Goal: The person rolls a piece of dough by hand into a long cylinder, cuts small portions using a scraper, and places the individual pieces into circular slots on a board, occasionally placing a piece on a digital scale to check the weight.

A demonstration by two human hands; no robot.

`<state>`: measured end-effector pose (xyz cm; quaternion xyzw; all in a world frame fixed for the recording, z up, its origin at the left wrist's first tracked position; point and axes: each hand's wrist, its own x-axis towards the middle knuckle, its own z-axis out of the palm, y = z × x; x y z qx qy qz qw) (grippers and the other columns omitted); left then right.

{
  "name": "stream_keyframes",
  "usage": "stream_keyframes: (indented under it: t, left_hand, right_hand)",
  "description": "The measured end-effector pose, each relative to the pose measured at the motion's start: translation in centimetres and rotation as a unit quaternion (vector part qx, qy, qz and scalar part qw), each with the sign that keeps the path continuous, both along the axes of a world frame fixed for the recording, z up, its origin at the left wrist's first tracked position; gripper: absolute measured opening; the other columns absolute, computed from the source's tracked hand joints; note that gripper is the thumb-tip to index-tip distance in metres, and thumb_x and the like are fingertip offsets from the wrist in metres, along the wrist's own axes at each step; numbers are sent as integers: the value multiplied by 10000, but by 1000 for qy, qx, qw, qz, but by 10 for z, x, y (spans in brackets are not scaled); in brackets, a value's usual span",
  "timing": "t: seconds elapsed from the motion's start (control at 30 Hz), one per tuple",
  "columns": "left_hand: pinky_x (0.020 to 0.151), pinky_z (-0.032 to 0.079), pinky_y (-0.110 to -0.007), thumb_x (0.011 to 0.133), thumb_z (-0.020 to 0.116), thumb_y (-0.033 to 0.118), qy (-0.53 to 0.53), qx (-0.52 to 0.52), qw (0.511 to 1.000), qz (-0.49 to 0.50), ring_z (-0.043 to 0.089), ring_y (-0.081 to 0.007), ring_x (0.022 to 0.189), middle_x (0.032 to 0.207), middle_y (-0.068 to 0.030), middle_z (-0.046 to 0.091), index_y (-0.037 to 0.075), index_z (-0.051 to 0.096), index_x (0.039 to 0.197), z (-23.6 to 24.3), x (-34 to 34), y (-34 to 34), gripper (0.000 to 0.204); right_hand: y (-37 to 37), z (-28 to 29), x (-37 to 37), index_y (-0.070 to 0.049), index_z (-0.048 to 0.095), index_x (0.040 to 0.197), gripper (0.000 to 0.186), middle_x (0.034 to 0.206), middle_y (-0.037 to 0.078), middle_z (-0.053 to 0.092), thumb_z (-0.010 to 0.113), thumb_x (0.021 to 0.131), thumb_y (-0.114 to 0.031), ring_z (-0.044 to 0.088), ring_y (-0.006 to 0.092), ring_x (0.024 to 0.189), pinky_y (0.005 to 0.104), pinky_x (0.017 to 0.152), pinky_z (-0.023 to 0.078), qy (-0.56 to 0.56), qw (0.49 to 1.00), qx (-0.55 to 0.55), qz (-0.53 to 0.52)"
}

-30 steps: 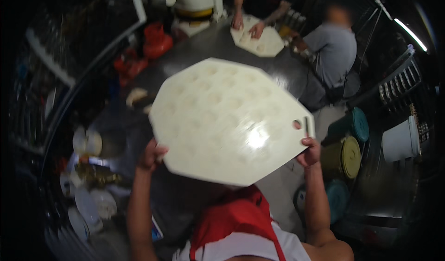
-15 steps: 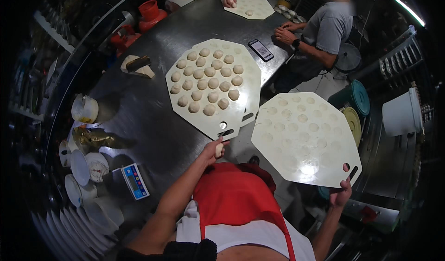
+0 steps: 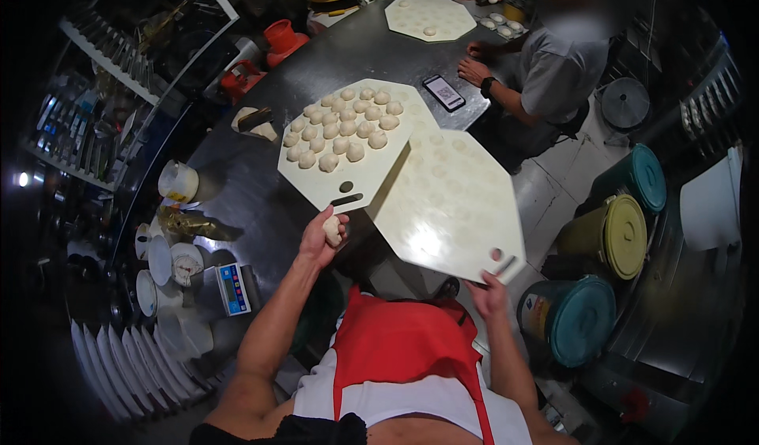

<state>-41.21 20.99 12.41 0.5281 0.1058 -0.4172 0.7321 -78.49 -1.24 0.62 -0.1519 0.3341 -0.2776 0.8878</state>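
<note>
Seen from above, a round dark steel worktable [image 3: 261, 200] fills the middle, and a person in a red apron [image 3: 399, 342] stands at its near edge. On the table lies a cream octagonal board of dough balls [image 3: 348, 140], its handle slot turned toward the person, within easy reach. The right hand [image 3: 488, 296] grips the near edge of a second, empty octagonal board [image 3: 448, 204] by its handle slot, holding it tilted beside the full one, partly over the table's edge, perhaps to bring it alongside. The left hand [image 3: 322, 235], just below the full board's handle, is closed around one small dough ball [image 3: 332, 227]. Half a second ago the empty board hung farther right, apart from the full board; now its edge meets or overlaps it. Across the table a seated person in grey [image 3: 553, 69] rests their arms beside a phone [image 3: 444, 93].
</note>
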Motion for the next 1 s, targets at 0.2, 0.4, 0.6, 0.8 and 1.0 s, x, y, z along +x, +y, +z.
stream_keyframes:
  t: [0.2, 0.4, 0.6, 0.8, 1.0]
  left_hand:
    - [646, 561, -332, 1095, 556, 356, 24, -16, 999, -26, 651, -156, 682, 899, -101, 723, 22, 661, 1044, -10, 14, -13, 354]
    - [601, 543, -290, 1098, 547, 360, 24, -34, 992, -117, 652, -157, 633, 828, -115, 724, -25, 716, 938, -43, 23, -8, 450]
    - [605, 542, -274, 1087, 594, 400, -124, -1, 968, -219, 663, -116, 664, 860, -81, 746, -33, 753, 1007, -46, 101, -66, 468]
    - [551, 507, -278, 1004, 724, 371, -183, 160, 947, -212, 626, -113, 632, 762, -44, 681, 90, 671, 1062, -39, 205, -112, 291]
    - [716, 543, -283, 963, 689, 147, -148, 233, 955, -109, 640, -126, 820, 940, -60, 662, 56, 626, 1230, -78, 177, -89, 289]
  right_hand:
    - [7, -37, 138, -20, 514, 1418, 373, 1368, 159, 639, 543, 1092, -199, 646, 381, 1255, 566, 1065, 563, 66, 997, 25, 29]
    - [-19, 61, 250, 43, 611, 1346, 629, 1113, 205, 737, 452, 1119, -521, 726, 332, 1086, 509, 1047, 554, 199, 858, -100, 463]
    - [-53, 47, 421, 35, 551, 1344, 336, 1204, 176, 661, 589, 1020, -45, 708, 312, 1039, 392, 670, 665, 77, 966, -69, 237]
    - [-181, 1, 611, 25, 495, 1427, 381, 1284, 220, 676, 503, 1053, -50, 745, 326, 976, 384, 726, 657, 92, 916, -186, 343]
    - [-288, -23, 758, 26, 468, 1445, 390, 1230, 185, 680, 523, 1064, -39, 750, 304, 978, 403, 762, 659, 81, 892, -191, 402]
